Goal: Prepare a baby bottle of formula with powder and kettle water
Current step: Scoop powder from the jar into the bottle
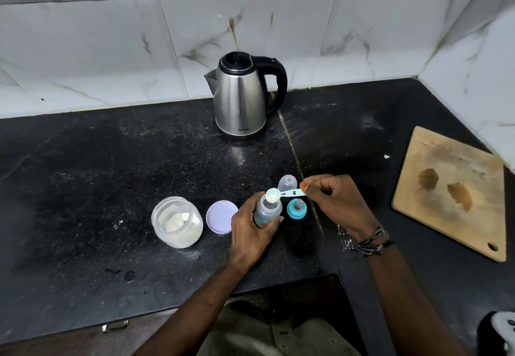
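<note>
Both bare forearms come up from bottom of frame twd centre; left hand [250, 227] low-centre, fingers & thumb curled round the baby bottle [266, 212], knuckles facing camera; right hand [334, 205] just right of it, fingers curled, thumb & forefinger pinching handle of the scoop [281, 194] at the hand's upper left; braided bands on right wrist.

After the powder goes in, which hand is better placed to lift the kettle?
Probably the right hand: the kettle has its handle turned to the right, and the left hand grips the bottle. First it must put down the scoop.
</note>
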Tool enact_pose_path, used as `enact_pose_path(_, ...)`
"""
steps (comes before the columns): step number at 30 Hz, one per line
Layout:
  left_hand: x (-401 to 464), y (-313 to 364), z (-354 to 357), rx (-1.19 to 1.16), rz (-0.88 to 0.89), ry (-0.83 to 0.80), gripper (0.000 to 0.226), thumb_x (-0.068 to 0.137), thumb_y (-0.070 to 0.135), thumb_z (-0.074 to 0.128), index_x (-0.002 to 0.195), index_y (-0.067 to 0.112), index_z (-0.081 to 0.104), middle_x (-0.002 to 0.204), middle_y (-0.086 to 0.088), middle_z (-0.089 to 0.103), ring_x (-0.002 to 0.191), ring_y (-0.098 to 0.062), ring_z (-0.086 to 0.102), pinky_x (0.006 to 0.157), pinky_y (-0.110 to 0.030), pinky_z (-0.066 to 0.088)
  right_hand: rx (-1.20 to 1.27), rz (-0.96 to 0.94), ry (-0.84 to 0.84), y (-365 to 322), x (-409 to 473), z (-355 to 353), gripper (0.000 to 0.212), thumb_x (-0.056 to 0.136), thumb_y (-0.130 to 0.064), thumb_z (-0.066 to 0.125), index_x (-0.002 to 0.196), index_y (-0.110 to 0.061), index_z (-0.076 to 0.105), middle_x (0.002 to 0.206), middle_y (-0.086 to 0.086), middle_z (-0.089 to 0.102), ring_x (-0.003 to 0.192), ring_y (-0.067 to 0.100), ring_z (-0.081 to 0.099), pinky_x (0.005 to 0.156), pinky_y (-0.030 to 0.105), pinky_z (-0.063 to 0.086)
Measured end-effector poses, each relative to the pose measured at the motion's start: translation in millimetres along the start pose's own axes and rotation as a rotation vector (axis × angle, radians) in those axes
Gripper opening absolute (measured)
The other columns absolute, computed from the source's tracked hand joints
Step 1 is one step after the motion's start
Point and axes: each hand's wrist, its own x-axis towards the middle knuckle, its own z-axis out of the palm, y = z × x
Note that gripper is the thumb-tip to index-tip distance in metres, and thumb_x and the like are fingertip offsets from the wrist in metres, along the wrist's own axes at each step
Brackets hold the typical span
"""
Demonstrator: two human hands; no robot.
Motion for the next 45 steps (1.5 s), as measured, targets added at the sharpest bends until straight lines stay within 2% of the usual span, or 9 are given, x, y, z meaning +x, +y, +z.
enact_pose_path(7,2,4,-4,-0.027,0.021,0.030,0.057,0.075,0.015,0.093,0.125,0.015,0.066,0.118,0.009,0.072,0.109,0.004,0.066,0.091,-0.011,0.049,-0.133,-0.055,-0.027,-6,-1,-4,0.017,0.090,-0.020,0.073,0.079,-0.008,0.077,0.100,-0.002,0.073,0.096,-0.007,0.064,0.080,0.003,0.045)
enact_pose_path(11,3,5,-5,-0.023,0.029,0.034,0.059,0.075,0.022,0.090,0.128,0.012,0.065,0.122,0.001,0.072,0.113,-0.008,0.068,0.096,-0.028,0.055,-0.299,-0.184,0.006,-16,-3,-1,0.016,0.084,-0.022,0.079,0.073,-0.011,0.075,0.104,-0.002,0.070,0.099,0.003,0.064,0.084,0.021,0.048)
enact_pose_path(16,3,9,-5,-0.053,0.056,0.021,0.053,0.078,0.024,0.087,0.125,0.016,0.066,0.118,0.000,0.074,0.108,-0.016,0.071,0.089,-0.044,0.059,-0.642,-0.616,-0.011,-41,-12,15,0.023,0.077,-0.023,0.080,0.061,-0.016,0.066,0.114,0.000,0.070,0.106,0.023,0.063,0.087,0.039,0.049)
enact_pose_path(20,3,14,-7,-0.076,0.053,0.007,0.058,0.079,0.039,0.081,0.129,0.013,0.065,0.119,-0.001,0.074,0.109,-0.016,0.071,0.088,-0.045,0.059,-0.630,-0.533,-0.102,-51,-11,24,0.019,0.076,-0.020,0.081,0.060,-0.015,0.070,0.119,-0.004,0.070,0.109,0.017,0.059,0.090,0.032,0.045)
enact_pose_path(24,2,17,-10,-0.109,0.066,0.007,0.046,0.079,0.034,0.080,0.121,0.025,0.066,0.115,0.003,0.074,0.105,-0.015,0.072,0.087,-0.043,0.059,-0.670,-0.518,-0.117,-55,-10,23,0.019,0.072,-0.022,0.078,0.056,-0.016,0.069,0.121,-0.002,0.069,0.113,0.024,0.059,0.088,0.044,0.049)
enact_pose_path(28,2,15,-9,-0.097,0.076,-0.005,0.054,0.079,0.035,0.081,0.126,0.011,0.066,0.116,-0.002,0.074,0.106,-0.017,0.072,0.087,-0.046,0.058,-0.626,-0.484,-0.167,-56,-9,25,0.017,0.075,-0.017,0.078,0.060,-0.013,0.071,0.122,-0.005,0.068,0.113,0.016,0.057,0.093,0.035,0.047)
enact_pose_path(31,-1,16,-10,-0.089,0.099,0.001,0.052,0.079,0.031,0.081,0.125,0.011,0.067,0.115,0.000,0.074,0.104,-0.016,0.072,0.085,-0.045,0.058,-0.633,-0.430,-0.151,-53,-6,25,0.019,0.075,-0.019,0.079,0.059,-0.013,0.071,0.122,-0.004,0.068,0.115,0.019,0.057,0.093,0.044,0.048)
enact_pose_path(41,-5,13,-13,-0.094,0.088,-0.004,0.053,0.079,0.032,0.080,0.126,0.011,0.067,0.117,-0.001,0.074,0.108,-0.014,0.071,0.090,-0.042,0.058,-0.464,-0.411,-0.184,-52,-8,26,0.030,0.074,-0.012,0.081,0.053,-0.025,0.064,0.112,-0.012,0.070,0.104,0.006,0.062,0.087,0.027,0.049)
enact_pose_path(45,-6,11,-13,-0.089,0.092,-0.007,0.051,0.079,0.025,0.083,0.126,0.012,0.067,0.117,0.000,0.074,0.107,-0.013,0.071,0.089,-0.040,0.058,-0.481,-0.377,-0.131,-46,-5,28,0.023,0.073,-0.013,0.081,0.055,-0.015,0.067,0.110,-0.010,0.071,0.101,0.007,0.059,0.092,0.033,0.048)
